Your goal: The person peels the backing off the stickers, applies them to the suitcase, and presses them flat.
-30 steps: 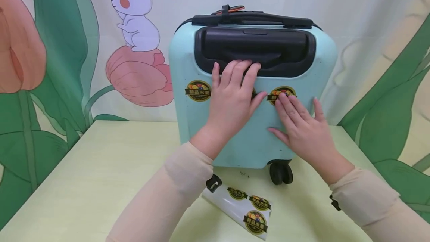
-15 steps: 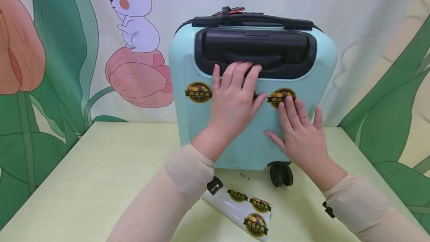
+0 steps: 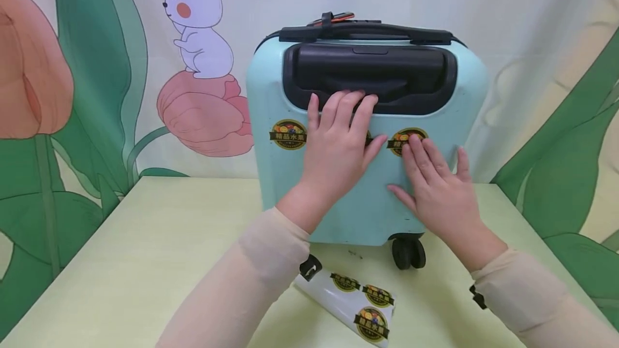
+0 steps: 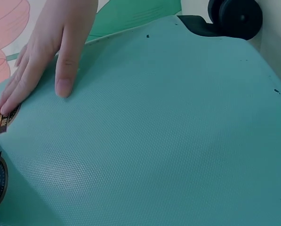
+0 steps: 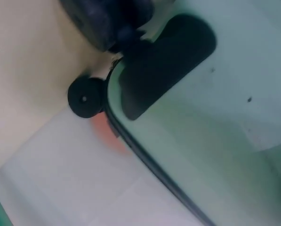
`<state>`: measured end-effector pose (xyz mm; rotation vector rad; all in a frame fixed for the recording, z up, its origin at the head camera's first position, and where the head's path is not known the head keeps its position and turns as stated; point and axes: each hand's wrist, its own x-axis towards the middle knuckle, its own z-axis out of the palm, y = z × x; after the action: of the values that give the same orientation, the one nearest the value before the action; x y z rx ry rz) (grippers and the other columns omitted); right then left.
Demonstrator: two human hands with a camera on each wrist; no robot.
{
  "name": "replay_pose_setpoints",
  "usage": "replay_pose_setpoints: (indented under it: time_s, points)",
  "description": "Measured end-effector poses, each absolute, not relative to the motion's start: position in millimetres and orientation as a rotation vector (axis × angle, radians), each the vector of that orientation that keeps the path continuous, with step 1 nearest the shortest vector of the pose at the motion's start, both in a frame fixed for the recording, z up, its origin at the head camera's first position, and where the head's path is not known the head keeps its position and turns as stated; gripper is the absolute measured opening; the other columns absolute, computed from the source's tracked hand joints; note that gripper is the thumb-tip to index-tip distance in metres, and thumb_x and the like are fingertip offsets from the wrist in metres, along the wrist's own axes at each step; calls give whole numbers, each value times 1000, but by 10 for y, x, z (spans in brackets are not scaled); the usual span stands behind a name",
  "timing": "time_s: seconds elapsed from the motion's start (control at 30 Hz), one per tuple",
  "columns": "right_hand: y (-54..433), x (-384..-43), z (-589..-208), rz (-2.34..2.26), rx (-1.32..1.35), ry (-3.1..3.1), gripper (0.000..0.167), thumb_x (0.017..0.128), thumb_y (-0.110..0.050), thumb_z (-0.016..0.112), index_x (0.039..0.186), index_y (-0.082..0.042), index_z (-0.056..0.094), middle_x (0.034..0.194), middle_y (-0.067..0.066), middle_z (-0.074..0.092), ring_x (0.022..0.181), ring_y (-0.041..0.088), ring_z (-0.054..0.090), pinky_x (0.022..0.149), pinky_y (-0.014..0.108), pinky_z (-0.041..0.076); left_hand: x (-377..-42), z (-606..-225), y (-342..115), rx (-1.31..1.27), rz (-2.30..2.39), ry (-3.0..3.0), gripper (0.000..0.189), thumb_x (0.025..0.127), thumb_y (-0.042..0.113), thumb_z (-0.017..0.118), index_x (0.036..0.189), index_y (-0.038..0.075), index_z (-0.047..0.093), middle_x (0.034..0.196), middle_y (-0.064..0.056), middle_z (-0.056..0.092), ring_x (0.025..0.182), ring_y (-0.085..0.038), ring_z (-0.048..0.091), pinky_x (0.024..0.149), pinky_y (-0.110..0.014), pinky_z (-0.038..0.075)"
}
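A mint-green suitcase with a black recessed handle stands upright on the table. Round fruit stickers sit in a row below that handle: a left sticker, a right sticker, and a middle one mostly covered by my left hand. My left hand rests on the suitcase, fingertips at the lower edge of the black handle recess. With straight fingers, my right hand presses the lower part of the right sticker; the left wrist view shows these fingers on it too.
A white sticker sheet bearing several fruit stickers lies on the pale table in front of the suitcase. A black caster wheel shows at the suitcase's lower right. Behind hangs a printed curtain with a rabbit and flowers.
My right hand's fingers slid down off most of the right sticker, then back up onto its lower part. The left hand stays in place on the suitcase.
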<state>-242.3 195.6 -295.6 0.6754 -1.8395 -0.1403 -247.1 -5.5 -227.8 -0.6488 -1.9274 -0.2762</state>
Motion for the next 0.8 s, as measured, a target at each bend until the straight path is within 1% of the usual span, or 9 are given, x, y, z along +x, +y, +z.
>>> replay_pose_setpoints:
  time_s: [0.13, 0.2, 0.23, 0.33, 0.43, 0.57, 0.7, 0.8]
  points:
    - [2015, -2422, -2973, -115, 612, -1830, 68, 96, -55, 30, 147, -10, 29, 155, -4, 14, 140, 11, 12, 110, 42, 1, -2477, -2273, -31, -655, -280, -1914, 46, 90, 37, 57, 126, 10, 52, 125, -10, 50, 122, -26, 38, 110, -49, 8]
    - [2003, -2416, -2972, -111, 613, -1841, 70, 95, -56, 31, 149, -11, 22, 155, -4, 11, 141, 12, 9, 110, 41, -1, -2476, -2272, -31, -645, -283, -1915, 46, 89, 38, 58, 126, 10, 52, 125, -9, 50, 122, -26, 38, 110, -49, 8]
    - [1988, -2411, -2972, -113, 621, -1841, 70, 96, -55, 32, 149, -11, 22, 156, -3, 10, 141, 13, 9, 110, 42, -1, -2474, -2275, -33, -640, -282, -1919, 46, 89, 38, 58, 126, 10, 52, 125, -9, 50, 122, -26, 38, 110, -50, 8]
    - [1929, -2386, -2958, -127, 670, -1839, 69, 96, -54, 32, 147, -8, 25, 155, -1, 12, 141, 16, 10, 110, 44, 0, -2464, -2284, -41, -637, -281, -1930, 46, 89, 37, 58, 126, 10, 52, 125, -10, 50, 122, -26, 38, 110, -50, 8]
    - [1857, -2381, -2923, -151, 727, -1839, 65, 97, -51, 32, 144, -6, 34, 155, 1, 17, 141, 18, 14, 110, 47, 2, -2457, -2280, -51, -631, -288, -1923, 43, 91, 34, 55, 126, 9, 53, 125, -10, 50, 122, -26, 38, 110, -50, 8]
    - [1791, -2415, -2878, -175, 779, -1853, 63, 98, -49, 33, 142, -4, 37, 153, 4, 22, 140, 21, 17, 110, 49, 2, -2452, -2271, -70, -617, -300, -1918, 38, 93, 29, 52, 125, 10, 54, 124, -10, 51, 122, -26, 38, 110, -50, 7]
    - [1817, -2418, -2860, -173, 769, -1849, 61, 98, -48, 32, 142, -6, 39, 150, 4, 30, 138, 19, 23, 109, 50, 5, -2446, -2278, -70, -629, -297, -1935, 37, 93, 28, 50, 125, 10, 53, 125, -9, 51, 122, -26, 38, 110, -49, 7]
    - [1855, -2406, -2855, -169, 735, -1863, 59, 98, -48, 32, 143, -9, 38, 150, 1, 31, 137, 17, 25, 108, 51, 8, -2454, -2281, -60, -633, -297, -1935, 37, 93, 29, 49, 125, 10, 53, 125, -9, 51, 122, -26, 39, 110, -49, 7]
